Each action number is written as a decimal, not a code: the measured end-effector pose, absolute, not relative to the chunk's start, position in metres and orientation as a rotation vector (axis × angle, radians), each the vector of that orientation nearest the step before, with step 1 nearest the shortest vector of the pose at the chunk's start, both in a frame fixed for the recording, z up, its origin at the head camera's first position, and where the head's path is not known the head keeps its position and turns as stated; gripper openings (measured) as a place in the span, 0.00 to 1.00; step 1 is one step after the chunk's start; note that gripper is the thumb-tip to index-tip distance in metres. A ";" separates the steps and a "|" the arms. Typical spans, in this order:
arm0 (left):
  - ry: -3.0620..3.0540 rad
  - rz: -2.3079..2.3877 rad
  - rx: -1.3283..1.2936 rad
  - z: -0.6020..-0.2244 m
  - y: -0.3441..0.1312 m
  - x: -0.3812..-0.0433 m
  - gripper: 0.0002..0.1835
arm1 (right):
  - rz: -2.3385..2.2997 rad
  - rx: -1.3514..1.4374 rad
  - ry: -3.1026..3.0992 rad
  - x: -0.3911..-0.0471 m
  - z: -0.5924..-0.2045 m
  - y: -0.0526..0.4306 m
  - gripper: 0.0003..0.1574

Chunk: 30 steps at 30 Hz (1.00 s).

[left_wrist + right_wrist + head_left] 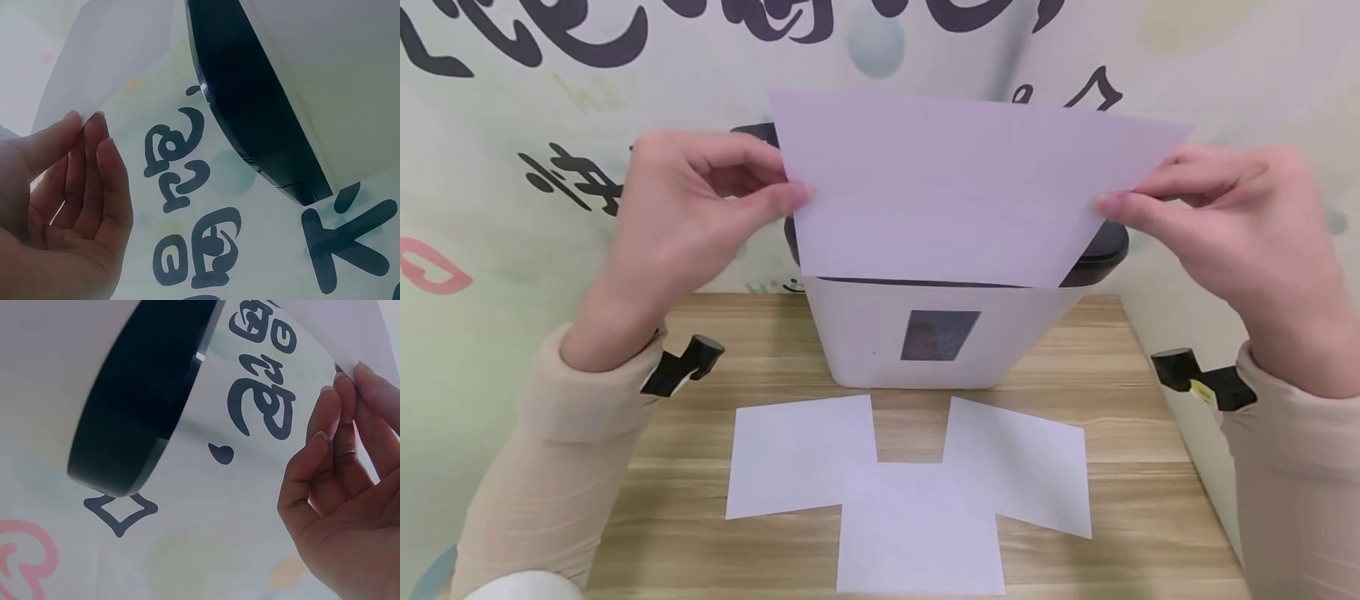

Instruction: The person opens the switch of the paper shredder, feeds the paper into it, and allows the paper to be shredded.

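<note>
Both hands hold up one sheet of white paper [955, 192] by its opposite side edges. My left hand [688, 208] pinches the left edge between thumb and fingers; the left wrist view shows this same left hand [75, 194] at the paper's margin. On the other side my right hand [1240, 208] pinches the right edge, and the right wrist view has the right hand [347, 475] gripping it. Behind and below the sheet stands a white machine with a black top [947, 333], looking like a printer. The raised sheet hides most of its top.
Three white sheets lie on the wooden table [700, 550]: a left sheet [790, 458], a middle sheet [921, 533] and a right sheet [1030, 467]. A wall with large black characters [587, 33] rises behind the machine. Another wall [1172, 333] borders the table's right side.
</note>
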<state>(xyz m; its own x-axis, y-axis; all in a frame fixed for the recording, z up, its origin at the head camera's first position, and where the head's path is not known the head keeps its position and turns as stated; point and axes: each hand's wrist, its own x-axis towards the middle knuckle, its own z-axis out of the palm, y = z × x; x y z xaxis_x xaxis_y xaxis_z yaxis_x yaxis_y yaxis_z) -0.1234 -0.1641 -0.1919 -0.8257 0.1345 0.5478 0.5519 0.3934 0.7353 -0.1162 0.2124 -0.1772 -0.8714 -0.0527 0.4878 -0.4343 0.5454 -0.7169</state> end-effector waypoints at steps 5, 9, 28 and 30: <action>-2.241 -1.431 -0.605 -0.188 -0.163 -0.130 0.06 | 1.272 0.340 -2.380 -0.121 -0.172 0.212 0.12; -2.227 -1.430 -0.611 -0.186 -0.162 -0.134 0.06 | 1.284 0.302 -2.388 -0.124 -0.168 0.212 0.13; -2.202 -1.507 -0.600 -0.173 -0.161 -0.143 0.06 | 1.329 0.290 -2.384 -0.143 -0.156 0.207 0.14; -2.198 -1.508 -0.599 -0.172 -0.162 -0.144 0.06 | 1.338 0.294 -2.384 -0.145 -0.156 0.206 0.14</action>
<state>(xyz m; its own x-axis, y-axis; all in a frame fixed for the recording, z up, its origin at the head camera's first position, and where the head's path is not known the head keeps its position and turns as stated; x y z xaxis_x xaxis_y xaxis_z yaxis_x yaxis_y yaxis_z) -0.1441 -0.1619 -0.1721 -0.8254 0.1183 0.5521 0.5577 0.3238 0.7643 -0.1454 0.2058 -0.1555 -0.9022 0.0073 0.4313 -0.3644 0.5222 -0.7711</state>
